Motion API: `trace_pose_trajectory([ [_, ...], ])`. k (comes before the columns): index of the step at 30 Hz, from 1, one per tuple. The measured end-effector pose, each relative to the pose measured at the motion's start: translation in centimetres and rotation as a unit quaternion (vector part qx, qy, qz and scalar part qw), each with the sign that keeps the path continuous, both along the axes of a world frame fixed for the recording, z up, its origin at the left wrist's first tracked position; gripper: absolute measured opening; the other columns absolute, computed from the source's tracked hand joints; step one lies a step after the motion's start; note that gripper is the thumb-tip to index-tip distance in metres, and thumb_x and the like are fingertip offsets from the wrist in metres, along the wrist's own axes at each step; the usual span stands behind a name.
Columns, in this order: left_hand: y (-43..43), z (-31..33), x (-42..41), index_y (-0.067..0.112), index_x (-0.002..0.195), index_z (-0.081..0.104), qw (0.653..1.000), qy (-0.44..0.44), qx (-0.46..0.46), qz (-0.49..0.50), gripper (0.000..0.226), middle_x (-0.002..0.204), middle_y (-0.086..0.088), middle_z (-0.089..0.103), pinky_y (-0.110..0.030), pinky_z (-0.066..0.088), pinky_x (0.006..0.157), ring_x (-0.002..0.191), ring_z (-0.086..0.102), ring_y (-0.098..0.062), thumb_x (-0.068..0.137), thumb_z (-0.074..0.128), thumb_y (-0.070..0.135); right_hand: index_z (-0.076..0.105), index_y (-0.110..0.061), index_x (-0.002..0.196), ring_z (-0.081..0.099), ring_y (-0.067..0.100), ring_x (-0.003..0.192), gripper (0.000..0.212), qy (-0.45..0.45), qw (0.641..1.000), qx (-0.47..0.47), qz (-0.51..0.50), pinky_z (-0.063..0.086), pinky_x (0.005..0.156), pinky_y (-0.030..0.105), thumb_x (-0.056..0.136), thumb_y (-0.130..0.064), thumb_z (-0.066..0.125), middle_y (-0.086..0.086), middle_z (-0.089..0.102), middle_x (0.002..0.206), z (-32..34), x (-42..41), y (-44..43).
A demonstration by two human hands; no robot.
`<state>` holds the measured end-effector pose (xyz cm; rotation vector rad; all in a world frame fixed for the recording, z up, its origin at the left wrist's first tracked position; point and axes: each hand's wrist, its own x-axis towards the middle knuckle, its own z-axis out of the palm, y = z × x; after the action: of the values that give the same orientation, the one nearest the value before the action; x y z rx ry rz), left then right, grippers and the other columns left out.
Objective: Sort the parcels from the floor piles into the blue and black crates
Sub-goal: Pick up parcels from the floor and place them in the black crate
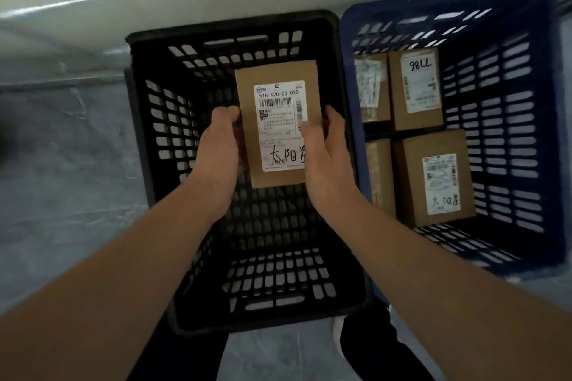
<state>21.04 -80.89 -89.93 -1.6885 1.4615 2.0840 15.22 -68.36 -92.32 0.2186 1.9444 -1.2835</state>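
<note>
While both hands hold it up, the parcel (276, 71) hangs over the middle of the black crate (235, 23) and is not yet set down. It is a flat brown cardboard box with a white label (280, 125) on top. The label has a bar code, small print and big black pen writing at the bottom. The left hand (216, 148) grips its left edge and the right hand (328, 155) grips its right edge. Their fingers curl round the sides, and the right thumb lies on the label.

I think this is the step of reading the label and picking a crate. Next the parcel must go down into one crate and be let go flat. I can see no parcels inside the black crate. Just beside it on the right, the blue crate (510, 133) has four brown boxes (433, 176). One of them shows the same pen writing, so the parcel may belong there.
</note>
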Motion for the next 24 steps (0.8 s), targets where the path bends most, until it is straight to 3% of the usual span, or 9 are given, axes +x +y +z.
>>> trace_pose_trajectory([
  [4, -0.8, -3.8, -1.0, 0.035, 0.062, 0.078, 0.999, 0.009, 0.024, 0.024, 0.061, 0.079, 0.009, 0.079, -0.039, 0.058, 0.089, 0.081, 0.075, -0.011, 0.105, 0.035, 0.042, 0.030, -0.034, 0.159, 0.063, 0.014, 0.126, 0.081, 0.002, 1.000, 0.016, 0.003, 0.054, 0.107, 0.043, 0.087, -0.065, 0.047, -0.007, 0.064, 0.138, -3.8, -0.6, -0.9],
  [7, -1.0, -6.4, -1.6, 0.033, 0.076, 0.075, 0.999, 0.005, 0.026, 0.022, 0.051, 0.079, 0.009, 0.079, -0.035, 0.058, 0.080, 0.078, 0.075, -0.011, 0.105, 0.034, 0.043, 0.032, -0.032, 0.161, 0.064, 0.012, 0.122, 0.075, -0.014, 1.000, 0.009, -0.009, 0.054, 0.100, 0.035, 0.093, -0.059, 0.047, -0.007, 0.067, 0.136, -6.4, -1.1, -1.3],
  [9, -0.9, -7.7, -1.9, 0.030, 0.084, 0.072, 0.999, 0.007, 0.029, 0.024, 0.046, 0.080, 0.009, 0.079, -0.032, 0.057, 0.074, 0.076, 0.075, -0.010, 0.105, 0.034, 0.044, 0.036, -0.033, 0.159, 0.064, 0.013, 0.125, 0.066, -0.007, 1.000, 0.014, -0.005, 0.055, 0.104, 0.039, 0.098, -0.057, 0.047, -0.008, 0.066, 0.139, -7.7, -1.4, -1.6],
  [11, -0.7, -8.9, -2.2, 0.029, 0.084, 0.073, 0.999, 0.012, 0.041, 0.032, 0.046, 0.085, 0.007, 0.080, -0.035, 0.058, 0.080, 0.080, 0.076, -0.012, 0.104, 0.034, 0.045, 0.038, -0.034, 0.159, 0.058, 0.016, 0.135, 0.074, 0.014, 0.999, 0.032, 0.013, 0.051, 0.112, 0.049, 0.092, -0.066, 0.044, -0.007, 0.059, 0.148, -8.7, -1.5, -2.0],
  [15, -0.2, -10.5, -2.6, 0.033, 0.076, 0.078, 0.996, 0.027, 0.064, 0.049, 0.053, 0.094, 0.003, 0.081, -0.041, 0.057, 0.088, 0.089, 0.077, -0.016, 0.104, 0.034, 0.045, 0.018, -0.030, 0.171, 0.036, 0.023, 0.153, 0.101, 0.052, 0.993, 0.079, 0.071, 0.033, 0.125, 0.056, 0.081, -0.074, 0.033, 0.001, 0.037, 0.166, -9.2, -2.1, -2.9],
  [18, -0.1, -11.1, -2.8, 0.031, 0.085, 0.078, 0.996, 0.034, 0.059, 0.062, 0.049, 0.093, 0.005, 0.081, -0.038, 0.058, 0.087, 0.086, 0.076, -0.013, 0.104, 0.035, 0.043, 0.002, -0.028, 0.173, 0.022, 0.025, 0.159, 0.099, 0.072, 0.985, 0.104, 0.119, 0.023, 0.131, 0.054, 0.089, -0.067, 0.036, 0.003, 0.019, 0.174, -9.1, -2.1, -3.1],
  [21, -0.4, -11.5, -2.8, 0.027, 0.103, 0.072, 0.994, 0.034, 0.056, 0.083, 0.041, 0.092, 0.013, 0.079, -0.029, 0.053, 0.078, 0.098, 0.072, -0.013, 0.104, 0.035, 0.044, 0.008, -0.021, 0.172, 0.021, 0.028, 0.156, 0.092, 0.112, 0.974, 0.123, 0.157, 0.023, 0.130, 0.051, 0.095, -0.059, 0.041, 0.004, 0.014, 0.174, -9.6, -1.8, -3.0],
  [24, -0.4, -11.6, -2.8, 0.028, 0.108, 0.067, 0.993, 0.037, 0.062, 0.089, 0.036, 0.103, 0.014, 0.072, -0.027, 0.049, 0.079, 0.104, 0.066, -0.010, 0.105, 0.036, 0.045, 0.016, -0.013, 0.171, 0.023, 0.030, 0.156, 0.094, 0.151, 0.960, 0.143, 0.188, 0.028, 0.129, 0.053, 0.093, -0.060, 0.038, 0.006, 0.015, 0.174, -9.7, -1.4, -2.9],
])
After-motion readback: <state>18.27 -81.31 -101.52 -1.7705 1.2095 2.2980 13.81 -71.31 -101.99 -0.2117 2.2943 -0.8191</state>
